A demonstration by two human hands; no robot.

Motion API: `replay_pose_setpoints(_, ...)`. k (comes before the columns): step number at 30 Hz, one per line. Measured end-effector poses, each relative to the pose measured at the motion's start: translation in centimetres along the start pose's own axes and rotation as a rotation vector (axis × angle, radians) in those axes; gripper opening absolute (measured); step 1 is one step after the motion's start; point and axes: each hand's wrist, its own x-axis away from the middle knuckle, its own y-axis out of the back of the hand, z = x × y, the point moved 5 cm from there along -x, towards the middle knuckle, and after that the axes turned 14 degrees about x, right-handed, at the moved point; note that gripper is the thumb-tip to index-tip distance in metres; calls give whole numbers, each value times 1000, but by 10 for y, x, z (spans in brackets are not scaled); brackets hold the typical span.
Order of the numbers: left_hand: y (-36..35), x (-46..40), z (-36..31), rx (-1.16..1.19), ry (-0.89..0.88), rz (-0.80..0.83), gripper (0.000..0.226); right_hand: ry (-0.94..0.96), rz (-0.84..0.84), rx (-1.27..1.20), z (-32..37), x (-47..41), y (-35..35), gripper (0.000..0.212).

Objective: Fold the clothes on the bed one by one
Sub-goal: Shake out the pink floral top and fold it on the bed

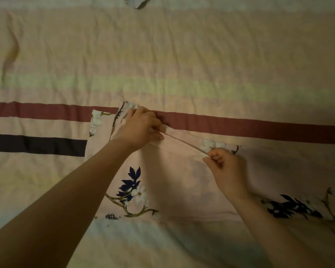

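Gripping floral garment (174,171) edge: left hand (141,126), right hand (225,165).

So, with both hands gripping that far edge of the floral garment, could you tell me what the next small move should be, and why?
Probably carry the pinched edge toward the body and lay it over the near part. The left hand and right hand hold the floral garment by its far edge, pulled taut between them, while the rest lies flat on the striped bedsheet.
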Motion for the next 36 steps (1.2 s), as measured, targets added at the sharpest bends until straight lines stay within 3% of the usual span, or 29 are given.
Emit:
replay_pose_setpoints(4,17,7,15,-74,-13,-26,22,-6,34,-46,-2,5,3,16)
replay_pose_setpoints(9,39,34,29,-77,-73,-73,16,49,84,-58,-1,17,3,30)
replay_pose_setpoints(18,42,116,57,-116,-62,-137,17,238,140,96,2,37,-9,14)
replay_pose_setpoints(23,26,161,64,-81,18,-194,18,346,158,225,2,51,-14,16)
replay_pose_setpoints(24,22,170,64,-70,20,-203,14,356,170,241,1,54,-15,16)
replay_pose_setpoints(28,-4,200,69,21,89,-179,34,367,233,276,-4,67,-18,16)
replay_pose_setpoints(30,-13,211,68,106,144,-191,28,367,256,287,-8,71,-18,16)
replay_pose_setpoints(33,-25,222,74,242,237,-196,37,362,294,304,-14,76,-19,17)
replay_pose_setpoints(36,-29,231,80,312,224,-212,28,384,324,324,-17,82,-20,18)
